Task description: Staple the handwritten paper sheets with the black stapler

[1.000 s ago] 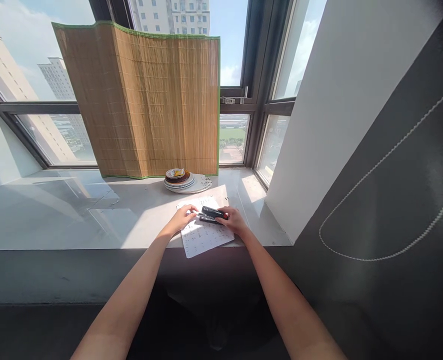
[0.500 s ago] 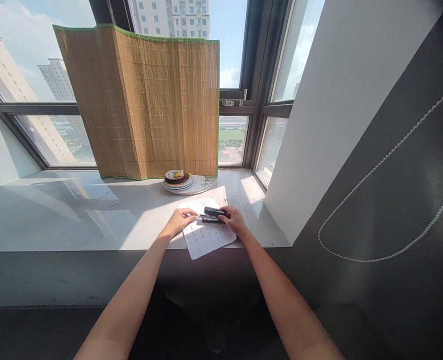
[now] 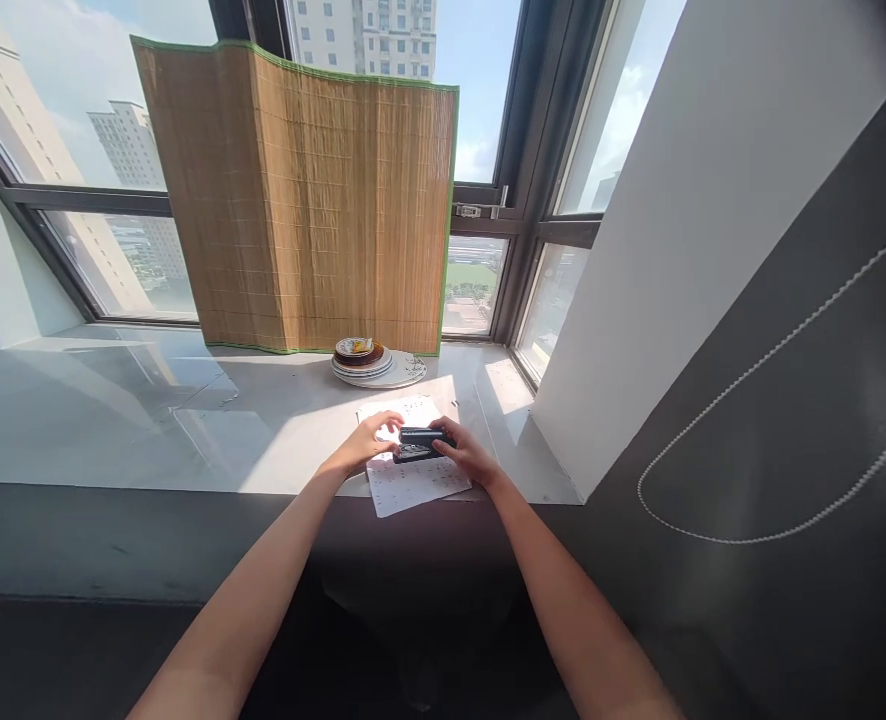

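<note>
Between the two hands, above the white sheets [image 3: 413, 485], lies the black stapler [image 3: 422, 437], lengthwise from one hand to the other. Its upper arm and its lower part show as two dark bars, with some silvery metal between them. The right hand [image 3: 469, 453] grips the right end, fingers over the top and thumb against the near side, and partly hides that end. The left hand [image 3: 366, 443] is at the other end, its thumb and fingers curved in a loose C with a gap between them. The thumb tip comes right up to the stapler's left end, but whether it pinches anything there I cannot tell. Nor can I tell whether the stapler touches the paper beneath it.

The printed sheets lie on the pale, glossy window ledge [image 3: 304, 430], slightly askew to one another, with the near part reaching the front edge. Sunlight falls across them and both hands. Beyond the hands, toward the window, sits a stack of plates [image 3: 364, 367], with a small patterned dish [image 3: 354, 346] on top and a larger oval plate [image 3: 411, 371] showing at the right. Behind the stack a bamboo mat [image 3: 323, 210] with green edging stands against the window [image 3: 529, 150]
</note>
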Available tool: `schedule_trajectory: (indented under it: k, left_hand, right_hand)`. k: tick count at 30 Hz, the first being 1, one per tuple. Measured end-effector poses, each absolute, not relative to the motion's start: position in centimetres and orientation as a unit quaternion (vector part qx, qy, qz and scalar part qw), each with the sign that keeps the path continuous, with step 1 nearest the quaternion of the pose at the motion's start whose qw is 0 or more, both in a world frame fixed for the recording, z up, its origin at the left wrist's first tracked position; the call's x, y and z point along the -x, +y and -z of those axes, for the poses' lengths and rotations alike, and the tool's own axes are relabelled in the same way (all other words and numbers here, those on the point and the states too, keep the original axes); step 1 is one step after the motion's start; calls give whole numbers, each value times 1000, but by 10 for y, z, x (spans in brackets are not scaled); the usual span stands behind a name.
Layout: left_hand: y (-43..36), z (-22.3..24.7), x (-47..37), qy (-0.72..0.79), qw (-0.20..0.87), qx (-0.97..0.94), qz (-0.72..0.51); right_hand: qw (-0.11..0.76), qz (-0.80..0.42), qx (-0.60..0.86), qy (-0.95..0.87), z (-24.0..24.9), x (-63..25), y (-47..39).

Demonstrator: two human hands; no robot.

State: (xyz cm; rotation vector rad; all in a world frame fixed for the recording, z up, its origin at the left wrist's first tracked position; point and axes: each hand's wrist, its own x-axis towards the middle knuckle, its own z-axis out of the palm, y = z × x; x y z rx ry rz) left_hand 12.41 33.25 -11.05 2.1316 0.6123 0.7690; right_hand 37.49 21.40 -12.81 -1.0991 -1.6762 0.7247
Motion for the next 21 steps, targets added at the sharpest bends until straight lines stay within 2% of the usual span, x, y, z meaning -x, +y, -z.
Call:
schedule_trajectory:
  k: [3,6,9,14,16,21]
  left_hand:
    - [333,111,-126,236,380,-856,-260]
    - [334,112,-126,227,366,-868,-247]
    - [336,114,-125,242,335,-870,-269]
    - [343,125,-124,270,275,-875,-292]
    - [346,129,-124,268,270,-878,-289]
    - [345,132,-124,278,290,-870,-286]
  right_hand:
    - [446,-290,434,-727,126,-373,213]
    - [443,-280,439,-730,127,-373,213]
    - [486,-260,472,-688,130,-373,215]
    - [643,-162,580,-473,138,-390,212]
    - [652,-130,621,-415,142,-403,206]
    - [614,-119,659,-418,149,-428,187]
